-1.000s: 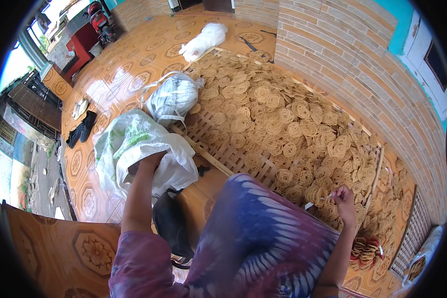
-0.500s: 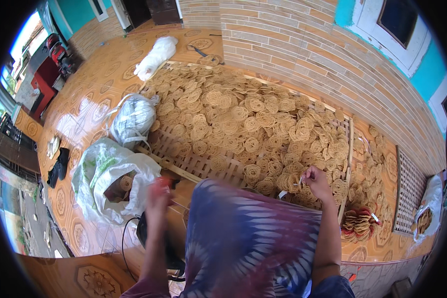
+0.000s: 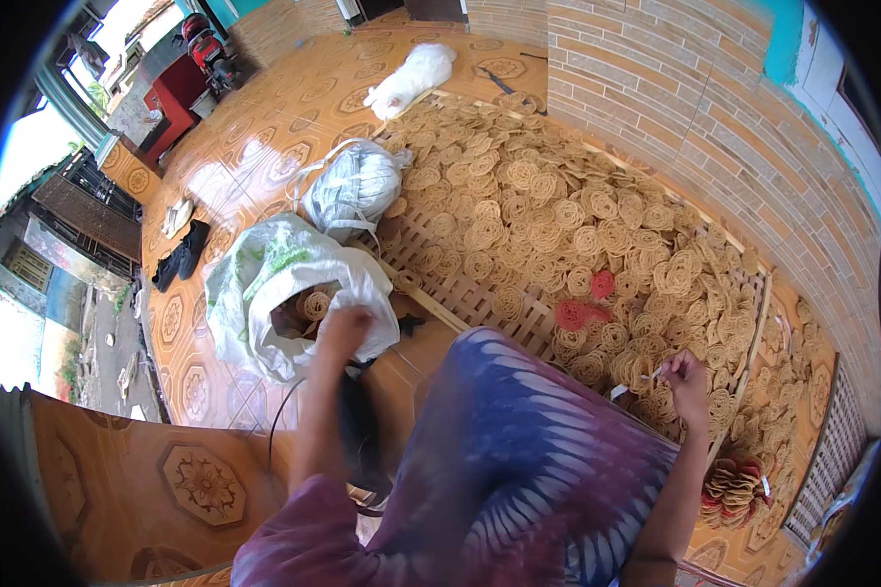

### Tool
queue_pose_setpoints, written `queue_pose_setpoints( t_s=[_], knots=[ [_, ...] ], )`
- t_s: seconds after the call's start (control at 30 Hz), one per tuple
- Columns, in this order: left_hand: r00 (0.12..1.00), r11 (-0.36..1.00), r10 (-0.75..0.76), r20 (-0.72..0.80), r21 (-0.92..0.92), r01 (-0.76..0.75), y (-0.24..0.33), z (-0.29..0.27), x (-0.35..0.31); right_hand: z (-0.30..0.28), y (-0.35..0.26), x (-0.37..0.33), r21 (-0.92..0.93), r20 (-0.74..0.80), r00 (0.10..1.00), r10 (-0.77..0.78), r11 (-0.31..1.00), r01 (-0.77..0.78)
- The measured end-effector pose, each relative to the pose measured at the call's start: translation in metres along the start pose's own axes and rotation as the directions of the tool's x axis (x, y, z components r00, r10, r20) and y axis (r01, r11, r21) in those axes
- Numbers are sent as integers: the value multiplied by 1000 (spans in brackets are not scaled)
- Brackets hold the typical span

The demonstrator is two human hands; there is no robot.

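The left hand (image 3: 346, 328) is hovering blurred, grip unreadable, over the open white sack (image 3: 264, 293) at centre left, while the right hand (image 3: 685, 377) is pinching a small pale strip (image 3: 636, 382) above the coiled crackers (image 3: 558, 225) at right.

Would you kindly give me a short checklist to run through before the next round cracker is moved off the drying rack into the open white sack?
1. White sack mouth open, crackers visible inside: ok.
2. Left hand at the sack mouth: ok; whether its grip is empty: cannot tell, it is blurred.
3. Right hand over the tan coiled crackers: ok; it pinches something small, what it is: cannot tell.
4. Slatted bamboo rack bare near the sack, full beyond: ok.
5. Two red crackers among the tan ones: cannot tell if intended.
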State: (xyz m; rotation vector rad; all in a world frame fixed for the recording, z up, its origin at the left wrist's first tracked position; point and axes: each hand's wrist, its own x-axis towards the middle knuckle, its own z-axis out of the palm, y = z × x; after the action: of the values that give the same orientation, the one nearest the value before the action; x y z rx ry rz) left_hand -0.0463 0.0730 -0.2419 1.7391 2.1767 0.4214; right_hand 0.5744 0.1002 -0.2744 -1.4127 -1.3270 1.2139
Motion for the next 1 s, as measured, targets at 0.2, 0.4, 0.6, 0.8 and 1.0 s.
queue_pose_setpoints(
  t_s=[0.2, 0.4, 0.6, 0.8, 1.0],
  knots=[
    [900, 898, -12, -435, 392, 201, -169, -101, -20, 1, -2, 6, -43, 3, 999, 33, 999, -33],
    [950, 733, -67, -306, 630, 255, -180, -142, 3, -2, -3, 4, -23, -5, 1000, 30, 999, -30],
    [931, 811, -342, -126, 460, 361, -154, -71, 79, -2, -3, 4, -46, -15, 999, 45, 998, -46],
    [916, 781, -361, -173, 480, 399, -170, -89, 74, -1, 0, 2, -38, -13, 999, 42, 998, -43],
    [922, 788, -346, -174, 480, 386, -186, -109, 58, -1, 1, 7, -86, -11, 998, 56, 995, -57]
  ],
)
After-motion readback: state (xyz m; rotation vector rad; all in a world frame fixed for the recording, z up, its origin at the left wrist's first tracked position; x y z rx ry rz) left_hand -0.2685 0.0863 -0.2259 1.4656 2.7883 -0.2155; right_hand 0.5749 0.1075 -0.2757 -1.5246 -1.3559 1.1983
